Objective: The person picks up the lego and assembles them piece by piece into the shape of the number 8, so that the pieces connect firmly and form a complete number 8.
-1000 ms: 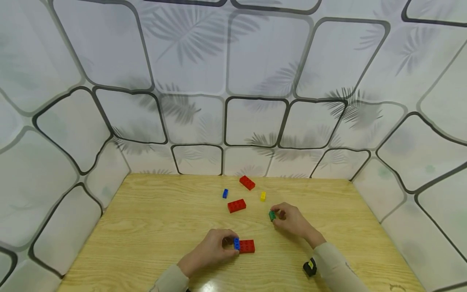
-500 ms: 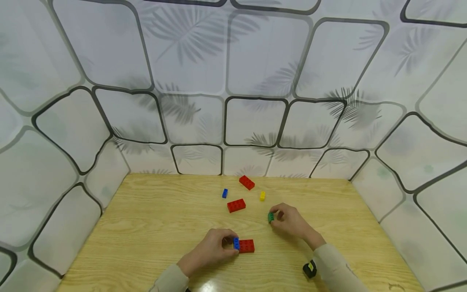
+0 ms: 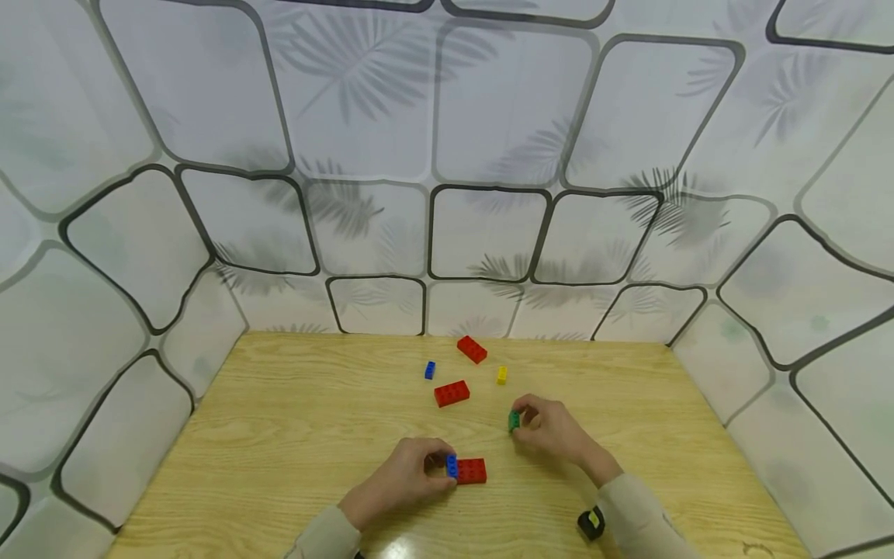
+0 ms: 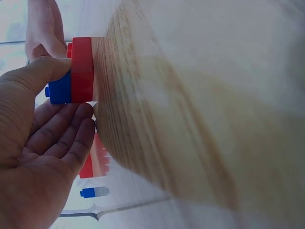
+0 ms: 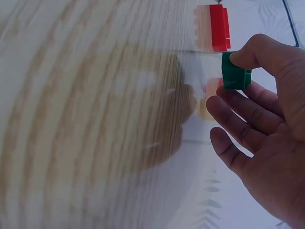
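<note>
My left hand (image 3: 412,472) pinches a small blue brick (image 3: 452,466) that sits on the left end of a red brick (image 3: 472,470) on the table. In the left wrist view the thumb lies against the blue brick (image 4: 60,89), which is joined to the studded side of the red brick (image 4: 83,71). To the right and farther back, my right hand (image 3: 555,431) holds a small green brick (image 3: 514,421) between thumb and fingers. The right wrist view shows the green brick (image 5: 234,71) apart from the tabletop, its studs facing away from the table.
Beyond the hands lie two red bricks, one nearer (image 3: 452,394) and one by the wall (image 3: 472,349). A small blue brick (image 3: 429,370) and a yellow brick (image 3: 502,376) lie near them. A black object with a yellow mark (image 3: 591,523) sits by the right sleeve.
My right hand has moved slightly left and toward me with the green brick, which has turned a little in the fingers. The left hand and its bricks stay in place.
</note>
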Tool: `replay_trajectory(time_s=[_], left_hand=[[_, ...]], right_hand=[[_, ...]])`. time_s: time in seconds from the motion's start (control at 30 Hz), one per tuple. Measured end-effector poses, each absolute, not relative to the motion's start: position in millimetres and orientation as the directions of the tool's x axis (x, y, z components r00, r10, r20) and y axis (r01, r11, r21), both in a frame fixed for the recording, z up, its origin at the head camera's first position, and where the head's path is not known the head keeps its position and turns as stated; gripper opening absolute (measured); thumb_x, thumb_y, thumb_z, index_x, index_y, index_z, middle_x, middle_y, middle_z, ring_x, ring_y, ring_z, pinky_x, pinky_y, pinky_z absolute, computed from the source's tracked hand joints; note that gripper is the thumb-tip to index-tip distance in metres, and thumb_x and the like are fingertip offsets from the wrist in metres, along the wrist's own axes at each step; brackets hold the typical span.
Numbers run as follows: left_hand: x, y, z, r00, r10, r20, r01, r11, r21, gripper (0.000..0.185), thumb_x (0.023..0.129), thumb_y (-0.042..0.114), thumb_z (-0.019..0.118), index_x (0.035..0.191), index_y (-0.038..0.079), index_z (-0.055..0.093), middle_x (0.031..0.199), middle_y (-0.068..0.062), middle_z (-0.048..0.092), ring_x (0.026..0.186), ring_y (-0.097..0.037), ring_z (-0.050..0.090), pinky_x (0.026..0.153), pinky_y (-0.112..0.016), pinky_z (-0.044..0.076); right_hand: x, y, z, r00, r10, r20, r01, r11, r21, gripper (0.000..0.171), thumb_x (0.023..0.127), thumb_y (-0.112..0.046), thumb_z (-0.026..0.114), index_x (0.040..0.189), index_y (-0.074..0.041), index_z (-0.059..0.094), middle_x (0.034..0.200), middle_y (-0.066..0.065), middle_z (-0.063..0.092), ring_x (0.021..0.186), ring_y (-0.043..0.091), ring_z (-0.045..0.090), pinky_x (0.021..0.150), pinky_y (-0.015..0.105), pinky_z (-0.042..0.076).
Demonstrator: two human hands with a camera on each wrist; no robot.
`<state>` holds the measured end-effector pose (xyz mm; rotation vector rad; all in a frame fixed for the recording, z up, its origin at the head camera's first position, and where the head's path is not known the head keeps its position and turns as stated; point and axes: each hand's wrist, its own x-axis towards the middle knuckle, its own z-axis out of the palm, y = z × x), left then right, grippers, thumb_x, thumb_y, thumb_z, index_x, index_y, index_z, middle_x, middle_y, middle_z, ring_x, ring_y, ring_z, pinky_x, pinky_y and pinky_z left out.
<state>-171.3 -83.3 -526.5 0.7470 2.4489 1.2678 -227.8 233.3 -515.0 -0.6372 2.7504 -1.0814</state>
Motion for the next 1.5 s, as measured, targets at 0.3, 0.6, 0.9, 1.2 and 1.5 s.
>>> replay_trajectory(time_s=[0.3, 0.6, 0.9, 1.2, 1.5], left_hand=[[-169.4, -83.7, -524.4, -0.826, 0.564, -0.021, 0.314, 0.491, 0.813, 0.033, 0.093, 0.026, 0.083, 0.120, 0.011, 0.074, 0.108, 0.006, 0.073, 0.095, -0.005, 0.066, 0.084, -0.024, 0.056], [-169.9, -83.0, -523.9, -0.828, 0.560, -0.023, 0.308, 0.488, 0.817, 0.033, 0.092, 0.025, 0.083, 0.120, 0.010, 0.075, 0.107, 0.006, 0.074, 0.095, -0.006, 0.066, 0.084, -0.024, 0.056], [-169.4, -82.7, -523.4, -0.829, 0.558, -0.018, 0.311, 0.489, 0.815, 0.033, 0.092, 0.025, 0.083, 0.120, 0.010, 0.075, 0.108, 0.005, 0.074, 0.095, -0.007, 0.066, 0.084, -0.025, 0.056], [-168.6, -83.1, -523.4, -0.830, 0.557, -0.004, 0.320, 0.482, 0.816, 0.032, 0.092, 0.024, 0.083, 0.120, 0.009, 0.075, 0.108, 0.005, 0.074, 0.096, -0.008, 0.067, 0.085, -0.025, 0.056], [-169.7, -83.1, -525.3, -0.828, 0.560, -0.002, 0.324, 0.482, 0.814, 0.033, 0.093, 0.025, 0.083, 0.120, 0.008, 0.074, 0.110, 0.004, 0.075, 0.096, -0.007, 0.067, 0.085, -0.025, 0.056]], right_hand=[[-221.3, 228.4, -514.5, -0.883, -0.464, 0.076, -0.384, 0.619, -0.685, 0.027, 0.091, -0.011, 0.077, 0.116, -0.011, 0.067, 0.101, -0.004, 0.071, 0.093, 0.015, 0.067, 0.073, 0.023, 0.052], [-216.9, 226.2, -519.2, -0.878, -0.474, 0.065, -0.376, 0.600, -0.706, 0.030, 0.090, -0.013, 0.079, 0.117, -0.010, 0.067, 0.100, -0.004, 0.069, 0.094, 0.020, 0.066, 0.074, 0.023, 0.051], [-207.4, 220.7, -519.6, -0.875, -0.483, 0.026, -0.339, 0.575, -0.745, 0.034, 0.089, -0.016, 0.080, 0.120, -0.009, 0.067, 0.101, -0.004, 0.070, 0.095, 0.018, 0.065, 0.076, 0.023, 0.050], [-202.0, 214.7, -519.1, -0.866, -0.499, 0.026, -0.350, 0.568, -0.745, 0.034, 0.088, -0.016, 0.081, 0.120, -0.009, 0.069, 0.102, -0.005, 0.070, 0.094, 0.016, 0.064, 0.076, 0.023, 0.050], [-196.1, 210.1, -518.1, -0.859, -0.511, 0.022, -0.350, 0.558, -0.752, 0.036, 0.087, -0.017, 0.080, 0.120, -0.009, 0.069, 0.102, -0.005, 0.070, 0.094, 0.015, 0.064, 0.077, 0.023, 0.050]])
